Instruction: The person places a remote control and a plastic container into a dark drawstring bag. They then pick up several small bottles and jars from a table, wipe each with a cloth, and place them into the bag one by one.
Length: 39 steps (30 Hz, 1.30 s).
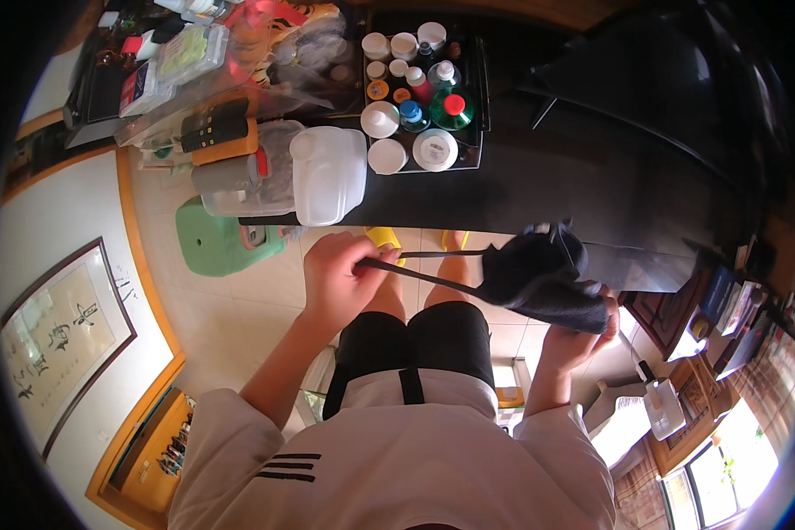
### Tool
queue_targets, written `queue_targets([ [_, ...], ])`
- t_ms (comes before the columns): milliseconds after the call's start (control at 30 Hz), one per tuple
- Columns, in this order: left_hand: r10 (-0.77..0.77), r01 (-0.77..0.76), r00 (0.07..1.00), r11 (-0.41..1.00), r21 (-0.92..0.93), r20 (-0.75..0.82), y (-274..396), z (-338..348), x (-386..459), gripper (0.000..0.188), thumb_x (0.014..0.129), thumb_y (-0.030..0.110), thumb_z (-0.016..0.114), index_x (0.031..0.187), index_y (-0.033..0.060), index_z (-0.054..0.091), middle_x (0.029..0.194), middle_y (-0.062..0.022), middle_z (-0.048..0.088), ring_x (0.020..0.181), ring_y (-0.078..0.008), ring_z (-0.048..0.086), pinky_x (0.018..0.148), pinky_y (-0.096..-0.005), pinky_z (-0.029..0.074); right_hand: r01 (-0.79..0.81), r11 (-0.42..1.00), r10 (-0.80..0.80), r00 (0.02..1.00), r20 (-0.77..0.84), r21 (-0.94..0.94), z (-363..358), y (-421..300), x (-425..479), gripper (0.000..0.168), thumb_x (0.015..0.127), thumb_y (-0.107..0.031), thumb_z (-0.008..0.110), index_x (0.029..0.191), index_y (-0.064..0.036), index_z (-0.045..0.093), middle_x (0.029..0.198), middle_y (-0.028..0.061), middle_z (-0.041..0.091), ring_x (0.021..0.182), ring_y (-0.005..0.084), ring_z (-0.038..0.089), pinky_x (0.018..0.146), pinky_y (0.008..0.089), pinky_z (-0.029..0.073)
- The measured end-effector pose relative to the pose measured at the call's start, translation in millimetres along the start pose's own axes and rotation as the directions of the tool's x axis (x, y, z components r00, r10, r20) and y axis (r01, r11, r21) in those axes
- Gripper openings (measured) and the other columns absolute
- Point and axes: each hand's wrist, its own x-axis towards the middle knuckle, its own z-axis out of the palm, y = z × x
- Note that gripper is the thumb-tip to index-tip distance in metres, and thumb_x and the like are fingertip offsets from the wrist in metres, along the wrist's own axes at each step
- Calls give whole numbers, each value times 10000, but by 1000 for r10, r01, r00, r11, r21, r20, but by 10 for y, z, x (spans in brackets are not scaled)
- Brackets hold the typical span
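Observation:
A dark fabric item with long straps (pixel 536 265) is stretched between my two hands, above my lap and near the front edge of the black table (pixel 437 202). My left hand (pixel 341 278) is closed on the strap ends at the centre left. From there two thin dark straps run rightward to the bunched fabric. My right hand (pixel 586 338) grips the lower right edge of the fabric, its fingers partly hidden behind it. The exact kind of fabric item cannot be told.
A black tray (pixel 480 106) of bottles and white-capped jars stands on the table. Left of it are a translucent plastic container (pixel 328 175), a clear bin and a remote control (pixel 215 126). A green plastic stool (pixel 222 242) stands on the floor at left.

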Motion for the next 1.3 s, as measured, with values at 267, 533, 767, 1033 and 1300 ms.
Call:
queue_targets([
  [267,-22,757,622,271,-594,783,236,294,-247,708,780,-4,697,1374,90,322,1228,-180,537,799,-166,664,728,-266,525,-372,301,574,806,144,878,221,106,-6,486,946,-385,515,1315,-70,485,1330,150,511,1235,325,479,1081,468,345],
  [533,-8,-1,996,995,-104,-84,377,614,-71,615,635,39,725,1234,108,600,1262,-135,488,995,-253,512,866,-359,417,-466,-213,637,601,483,859,718,-75,18,554,897,-505,530,1298,-123,510,1360,120,481,1238,307,474,1042,436,389],
  [767,180,-180,984,983,-17,10,249,77,166,419,612,-32,643,1023,43,675,1089,-115,607,1034,-305,553,966,-447,401,-544,452,622,760,187,707,89,211,136,405,917,-327,587,1219,-58,571,1183,118,618,1157,283,547,1035,406,398],
  [1033,223,-162,965,923,-350,139,662,-184,23,256,715,200,780,704,31,587,632,-80,537,559,-261,541,555,-350,410,-35,931,78,992,104,-363,176,32,229,560,661,-5,651,1202,-30,511,1142,124,593,1136,286,544,1027,406,383],
  [1300,27,22,853,996,-87,520,793,-410,162,254,770,244,714,874,44,598,813,-108,589,766,-298,578,672,-393,464,-8,939,260,666,699,-343,498,-217,354,287,600,-110,835,824,-32,673,801,78,677,753,261,657,759,343,516],
])
